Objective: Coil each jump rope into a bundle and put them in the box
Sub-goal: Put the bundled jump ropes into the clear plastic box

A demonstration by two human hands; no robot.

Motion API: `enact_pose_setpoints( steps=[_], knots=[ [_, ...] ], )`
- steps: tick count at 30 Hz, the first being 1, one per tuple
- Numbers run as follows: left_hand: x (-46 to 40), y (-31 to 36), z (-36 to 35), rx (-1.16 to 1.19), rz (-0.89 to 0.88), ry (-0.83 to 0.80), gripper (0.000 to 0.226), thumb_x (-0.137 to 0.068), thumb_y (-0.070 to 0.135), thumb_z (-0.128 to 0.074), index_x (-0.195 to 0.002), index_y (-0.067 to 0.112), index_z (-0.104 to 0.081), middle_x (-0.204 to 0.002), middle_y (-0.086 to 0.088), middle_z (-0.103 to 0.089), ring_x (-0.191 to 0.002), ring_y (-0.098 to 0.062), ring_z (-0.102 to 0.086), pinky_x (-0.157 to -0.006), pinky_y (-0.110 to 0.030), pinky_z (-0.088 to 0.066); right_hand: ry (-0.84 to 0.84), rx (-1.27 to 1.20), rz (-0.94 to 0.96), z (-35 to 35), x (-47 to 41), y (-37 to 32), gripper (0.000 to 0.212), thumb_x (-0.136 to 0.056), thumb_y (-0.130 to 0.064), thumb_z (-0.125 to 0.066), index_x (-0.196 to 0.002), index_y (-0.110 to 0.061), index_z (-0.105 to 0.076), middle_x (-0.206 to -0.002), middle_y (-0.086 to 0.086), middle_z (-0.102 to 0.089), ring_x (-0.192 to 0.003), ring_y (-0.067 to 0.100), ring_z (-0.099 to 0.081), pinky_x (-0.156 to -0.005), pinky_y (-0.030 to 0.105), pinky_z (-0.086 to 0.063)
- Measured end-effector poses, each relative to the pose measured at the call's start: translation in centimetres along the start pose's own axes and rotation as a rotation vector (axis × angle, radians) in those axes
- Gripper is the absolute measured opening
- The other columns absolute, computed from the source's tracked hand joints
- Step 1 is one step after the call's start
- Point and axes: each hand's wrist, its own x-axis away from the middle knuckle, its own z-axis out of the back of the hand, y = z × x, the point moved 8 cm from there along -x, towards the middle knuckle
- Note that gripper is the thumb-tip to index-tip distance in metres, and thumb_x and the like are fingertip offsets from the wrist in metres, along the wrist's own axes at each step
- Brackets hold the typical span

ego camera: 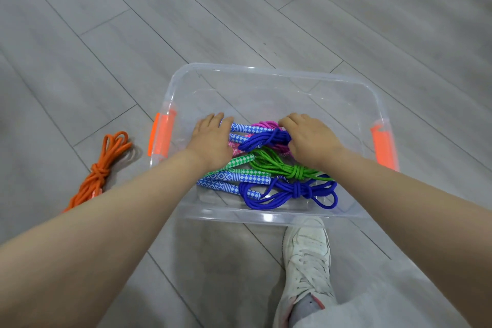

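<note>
A clear plastic box [266,72] with orange handles sits on the floor. Inside lie coiled jump ropes: a blue bundle [292,193] at the near side, a green bundle [279,166] behind it, a pink one [263,124] further back. Both my hands reach into the box. My left hand [211,138] rests on the blue-and-white patterned handles of another blue jump rope [262,140]. My right hand [310,138] grips that rope's coiled cord, on top of the pink rope. An orange coiled jump rope [102,168] lies on the floor left of the box.
Grey plank flooring [239,8] surrounds the box. My foot in a white sneaker [306,258] stands just in front of the box's near wall, with a grey trouser leg [332,314] above it.
</note>
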Motion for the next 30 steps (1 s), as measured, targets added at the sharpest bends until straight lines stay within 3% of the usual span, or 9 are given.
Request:
enact_pose_setpoints(
  steps=[4,6,13,22,26,30],
  knots=[
    [2.0,0.8,4.1,0.111,-0.160,0.195,0.067,-0.079,0.004,-0.049,-0.144,0.010,-0.037,-0.152,-0.012,-0.034,-0.143,-0.031,-0.022,-0.119,-0.037,-0.010,0.082,-0.135,0.074,3.7,-1.2,-3.3,0.043,-0.085,-0.007,-0.048,-0.126,-0.017,-0.052,-0.124,0.004,-0.055,-0.113,0.027,-0.051,-0.085,0.040,-0.047],
    [3.3,0.8,6.2,0.157,-0.200,0.280,0.067,-0.075,0.008,-0.043,-0.142,0.010,-0.041,-0.150,-0.011,-0.038,-0.141,-0.030,-0.026,-0.119,-0.039,-0.014,0.163,-0.196,0.121,5.7,-1.9,-5.2,0.044,-0.080,-0.003,-0.048,-0.122,-0.015,-0.055,-0.119,0.005,-0.058,-0.111,0.029,-0.052,-0.085,0.042,-0.048],
    [7.9,-3.1,11.7,0.212,-0.203,0.559,0.064,-0.071,0.007,-0.044,-0.135,0.010,-0.049,-0.141,-0.010,-0.048,-0.134,-0.030,-0.038,-0.114,-0.044,-0.025,0.356,-0.292,0.260,10.6,-4.9,-13.5,0.049,-0.067,-0.004,-0.040,-0.111,-0.007,-0.061,-0.104,0.010,-0.063,-0.099,0.034,-0.057,-0.088,0.046,-0.047],
    [14.6,-19.5,8.5,0.234,0.246,0.479,0.058,-0.080,0.020,-0.050,-0.137,0.011,-0.045,-0.141,-0.008,-0.044,-0.130,-0.031,-0.038,-0.109,-0.040,-0.025,0.260,-0.207,0.412,9.8,-8.4,-28.3,0.054,-0.066,-0.010,-0.043,-0.117,-0.009,-0.060,-0.107,0.012,-0.060,-0.099,0.036,-0.054,-0.086,0.043,-0.041],
    [17.8,-27.0,5.0,0.307,0.515,0.405,0.067,-0.076,0.033,-0.049,-0.138,0.009,-0.042,-0.141,-0.013,-0.045,-0.131,-0.033,-0.037,-0.110,-0.042,-0.028,0.135,-0.137,0.473,7.0,-9.1,-33.7,0.050,-0.076,-0.012,-0.047,-0.125,-0.011,-0.054,-0.120,0.010,-0.056,-0.111,0.033,-0.049,-0.091,0.041,-0.036],
    [21.3,-31.4,-0.5,0.454,0.777,0.273,0.075,-0.080,0.039,-0.065,-0.142,0.007,-0.036,-0.145,-0.017,-0.040,-0.135,-0.035,-0.035,-0.112,-0.041,-0.027,-0.026,-0.027,0.461,2.3,-9.9,-37.4,0.054,-0.084,-0.015,-0.052,-0.137,-0.016,-0.042,-0.135,0.006,-0.048,-0.125,0.029,-0.042,-0.098,0.040,-0.035]
  ],
)
